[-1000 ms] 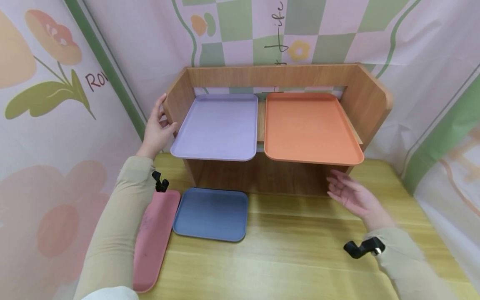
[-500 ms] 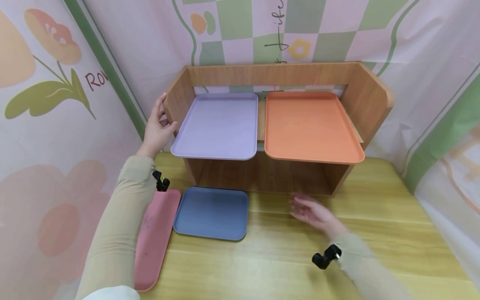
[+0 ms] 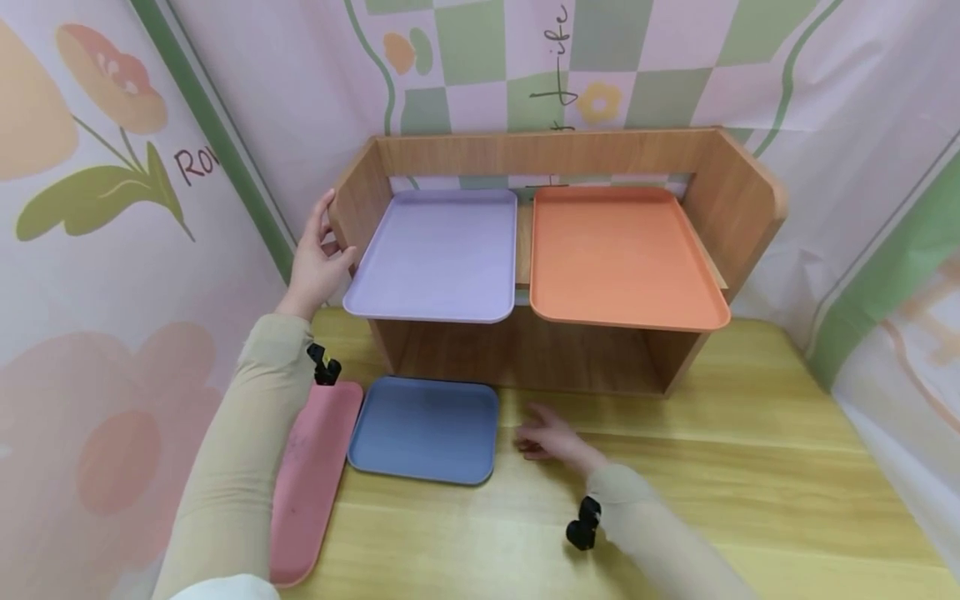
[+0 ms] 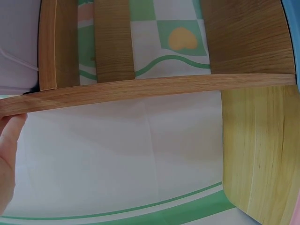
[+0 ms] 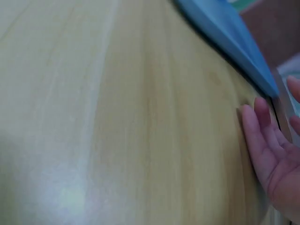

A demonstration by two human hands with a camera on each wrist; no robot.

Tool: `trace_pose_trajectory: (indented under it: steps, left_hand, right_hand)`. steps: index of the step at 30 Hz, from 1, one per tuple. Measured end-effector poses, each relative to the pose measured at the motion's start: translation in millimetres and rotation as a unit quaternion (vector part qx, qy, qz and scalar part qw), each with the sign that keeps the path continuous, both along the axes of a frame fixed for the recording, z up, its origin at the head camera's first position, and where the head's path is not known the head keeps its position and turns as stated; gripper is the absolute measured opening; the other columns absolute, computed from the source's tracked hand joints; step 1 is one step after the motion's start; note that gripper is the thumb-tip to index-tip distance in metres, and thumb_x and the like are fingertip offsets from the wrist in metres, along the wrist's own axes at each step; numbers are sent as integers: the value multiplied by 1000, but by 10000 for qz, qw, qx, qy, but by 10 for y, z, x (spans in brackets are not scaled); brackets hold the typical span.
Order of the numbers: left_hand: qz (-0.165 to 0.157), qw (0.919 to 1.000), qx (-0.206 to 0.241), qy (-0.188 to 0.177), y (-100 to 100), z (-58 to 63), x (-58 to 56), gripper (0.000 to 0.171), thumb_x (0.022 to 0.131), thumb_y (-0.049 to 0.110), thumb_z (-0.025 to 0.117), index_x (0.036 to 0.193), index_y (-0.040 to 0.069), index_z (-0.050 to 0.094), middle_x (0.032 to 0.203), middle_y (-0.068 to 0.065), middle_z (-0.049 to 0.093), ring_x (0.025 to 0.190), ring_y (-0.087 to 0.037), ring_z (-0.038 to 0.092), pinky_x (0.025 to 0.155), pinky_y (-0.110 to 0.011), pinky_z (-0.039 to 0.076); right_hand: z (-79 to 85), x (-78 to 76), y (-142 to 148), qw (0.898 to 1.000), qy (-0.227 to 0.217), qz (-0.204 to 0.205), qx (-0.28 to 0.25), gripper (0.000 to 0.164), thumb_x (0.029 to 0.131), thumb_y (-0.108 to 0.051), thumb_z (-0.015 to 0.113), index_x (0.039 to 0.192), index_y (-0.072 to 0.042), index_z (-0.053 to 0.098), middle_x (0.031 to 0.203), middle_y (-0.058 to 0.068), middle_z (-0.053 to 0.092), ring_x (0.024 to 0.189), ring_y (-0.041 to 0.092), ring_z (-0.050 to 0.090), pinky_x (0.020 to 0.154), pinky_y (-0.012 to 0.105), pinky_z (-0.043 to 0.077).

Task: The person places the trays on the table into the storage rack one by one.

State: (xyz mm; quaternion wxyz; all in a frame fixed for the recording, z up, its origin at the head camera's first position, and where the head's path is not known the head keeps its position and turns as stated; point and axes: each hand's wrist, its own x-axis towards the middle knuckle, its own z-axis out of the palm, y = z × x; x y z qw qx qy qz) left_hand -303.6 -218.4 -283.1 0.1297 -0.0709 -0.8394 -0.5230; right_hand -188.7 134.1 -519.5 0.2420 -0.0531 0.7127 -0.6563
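In the head view my left hand (image 3: 315, 267) rests against the left side panel of a wooden shelf (image 3: 547, 154), fingertips at its outer edge. The left wrist view shows a fingertip (image 4: 18, 121) touching the outside of that panel. My right hand (image 3: 551, 435) hovers low over the table beside the blue tray (image 3: 423, 429), holding nothing. In the right wrist view its fingers (image 5: 251, 124) are extended near that tray's edge. A purple tray (image 3: 438, 254) and an orange tray (image 3: 622, 258) lie side by side on the upper shelf, sticking out past its front.
A pink tray (image 3: 315, 483) lies left of the blue one, partly covered by my left forearm. The wooden table (image 3: 712, 467) runs beneath the shelf. Printed curtains (image 3: 847, 150) hang behind and at both sides.
My right hand has moved left, from below the orange tray's right corner to beside the blue tray. My left hand, the shelf and the trays keep their places.
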Motion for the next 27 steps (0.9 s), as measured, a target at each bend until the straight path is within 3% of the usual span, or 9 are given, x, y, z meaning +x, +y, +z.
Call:
trace_pose_trajectory:
  steps: [7,11,14,21,27]
  left_hand:
    - [2,10000,7,-22,-1,18,-2,87,88,-3,57,147,47,17,144,-19,39,123,-38,50,104,-49,41]
    - [27,10000,0,-37,-3,23,-10,87,88,-2,57,146,48,17,143,-19,39,123,-38,51,104,-49,41]
    - [46,10000,-24,-42,1,22,-15,86,88,-1,57,146,48,17,143,-19,39,123,-38,51,105,-49,41]
    - [60,10000,-16,-64,8,18,-9,87,88,-2,57,146,48,17,144,-19,38,123,-38,50,105,-49,41]
    - [83,9999,-30,-80,13,15,-2,87,88,-1,58,146,48,17,145,-18,38,123,-38,50,105,-49,41]
  right_hand:
    - [12,-60,-258,9941,825,108,692,64,90,-7,60,143,7,26,82,10,59,67,13,55,58,29,53]
    - [7,-75,-376,9749,1500,84,1645,59,86,-10,66,137,5,39,76,7,57,61,10,51,53,25,47]
    - [-4,-73,-454,9612,1719,34,2159,57,84,-9,69,134,2,44,73,5,56,57,9,49,50,23,44]
    - [25,-58,-552,9552,1672,-89,2440,56,82,-5,68,133,3,46,69,3,54,54,11,47,50,24,41]
    - [-32,-53,-594,9429,2231,-306,2452,53,72,3,64,123,8,51,67,3,51,56,10,44,50,23,38]
